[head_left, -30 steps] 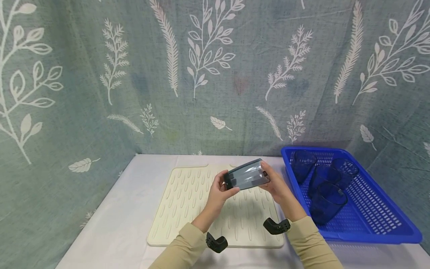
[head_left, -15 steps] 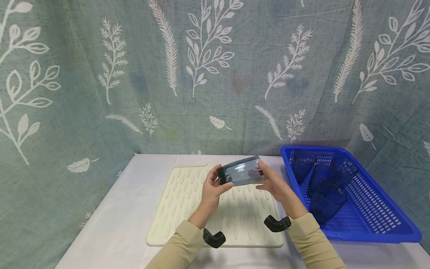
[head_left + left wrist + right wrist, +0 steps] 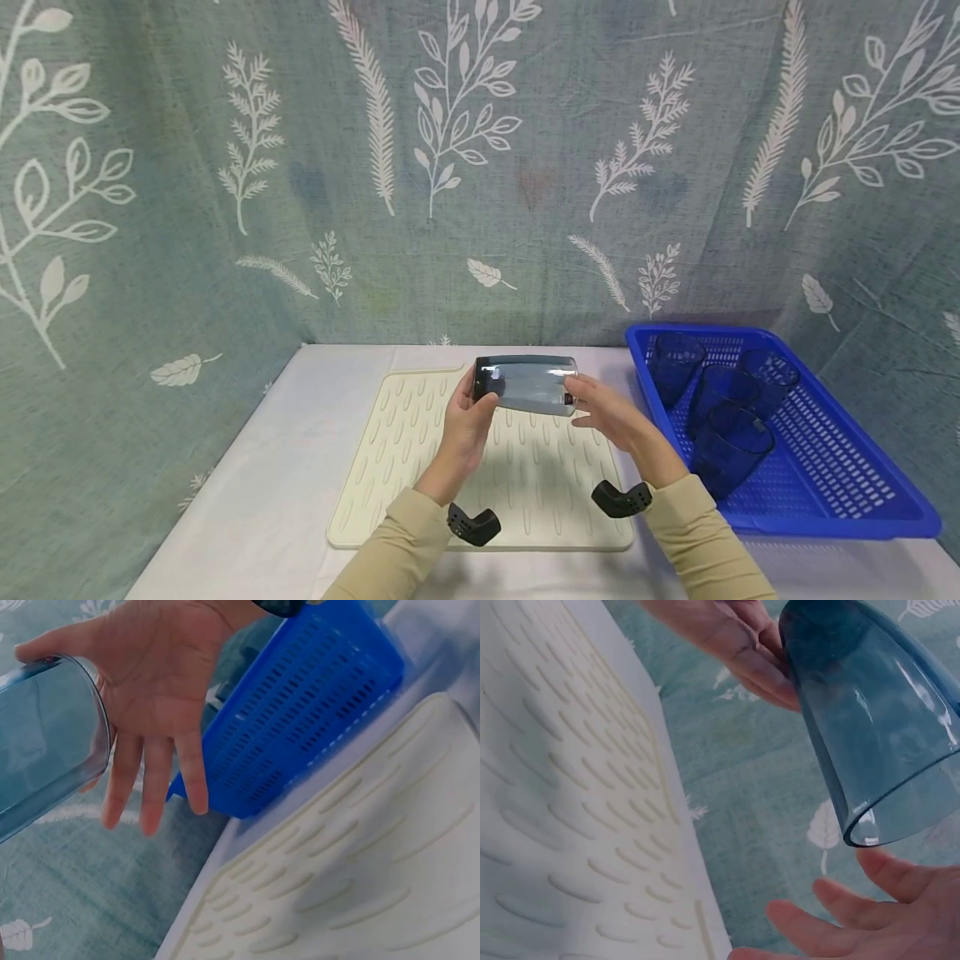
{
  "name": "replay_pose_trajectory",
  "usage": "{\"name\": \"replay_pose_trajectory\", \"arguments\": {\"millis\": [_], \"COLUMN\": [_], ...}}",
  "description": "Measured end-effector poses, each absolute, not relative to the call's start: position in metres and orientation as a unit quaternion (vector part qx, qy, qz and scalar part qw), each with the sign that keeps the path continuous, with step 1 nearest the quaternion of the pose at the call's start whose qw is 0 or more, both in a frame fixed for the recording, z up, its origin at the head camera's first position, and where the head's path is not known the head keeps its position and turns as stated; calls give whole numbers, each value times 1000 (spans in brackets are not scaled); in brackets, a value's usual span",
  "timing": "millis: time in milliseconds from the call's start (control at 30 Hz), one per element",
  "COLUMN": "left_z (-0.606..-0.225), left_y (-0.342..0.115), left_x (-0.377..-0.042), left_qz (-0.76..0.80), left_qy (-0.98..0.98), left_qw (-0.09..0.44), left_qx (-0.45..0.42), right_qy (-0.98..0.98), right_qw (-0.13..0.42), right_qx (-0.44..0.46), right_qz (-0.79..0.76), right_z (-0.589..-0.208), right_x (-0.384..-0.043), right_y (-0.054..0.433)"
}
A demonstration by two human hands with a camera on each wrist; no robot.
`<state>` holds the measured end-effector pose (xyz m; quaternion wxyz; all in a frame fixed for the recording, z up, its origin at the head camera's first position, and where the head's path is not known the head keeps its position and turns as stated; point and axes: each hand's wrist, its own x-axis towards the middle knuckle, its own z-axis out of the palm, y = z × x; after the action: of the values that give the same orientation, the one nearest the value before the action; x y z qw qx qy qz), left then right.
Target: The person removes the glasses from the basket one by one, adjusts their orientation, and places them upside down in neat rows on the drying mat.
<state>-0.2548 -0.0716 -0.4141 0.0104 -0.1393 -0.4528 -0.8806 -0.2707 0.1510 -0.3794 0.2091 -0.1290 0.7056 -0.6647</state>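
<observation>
While a person's two hands meet around it above the mat (image 3: 420,475), a smoky-blue glass (image 3: 521,385) lies on its side in midair, its dark base toward nine o'clock and its rim toward three. The left hand (image 3: 463,423) grips the base, thumb on the near side and fingers wrapped behind. At the rim, the right hand (image 3: 609,410) is loose, its fingers spread and nearly straight; the thumb and index finger flank the rim, while the other three fingers stand apart from the glass in the left wrist view. How firmly the right hand presses cannot be told. A small dark square shows on the glass near the rim, at about four o'clock.

Below, toward six o'clock, the cream mat with its raised oval ridges rests on a white tablecloth (image 3: 247,492), a soft shadow falling across it. At four o'clock from the glass, just beside the mat, sits a blue basket (image 3: 840,531) with slotted walls. Four dark-blue glasses (image 3: 731,462) stand close together inside, gathered from the basket's eight o'clock round to twelve.

Tan sleeves (image 3: 408,533) reach in from five and seven o'clock, a black device (image 3: 474,527) at each wrist. Behind everything, at twelve o'clock, hangs a grey-green curtain (image 3: 315,192) printed with white leaves and sprigs.
</observation>
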Motion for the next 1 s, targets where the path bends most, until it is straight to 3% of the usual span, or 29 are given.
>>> {"name": "replay_pose_trajectory", "arguments": {"millis": [567, 1000], "left_z": [-396, -387], "left_y": [-77, -91], "left_x": [-257, -261], "left_qz": [-900, -867], "left_qy": [-393, -447], "left_qw": [9, 66], "left_qx": [-188, -211], "right_qy": [722, 831], "right_qw": [253, 181], "right_qx": [-186, -170], "right_qz": [-616, -497], "right_z": [-380, -376], "right_x": [-270, -266], "right_y": [148, 146]}}
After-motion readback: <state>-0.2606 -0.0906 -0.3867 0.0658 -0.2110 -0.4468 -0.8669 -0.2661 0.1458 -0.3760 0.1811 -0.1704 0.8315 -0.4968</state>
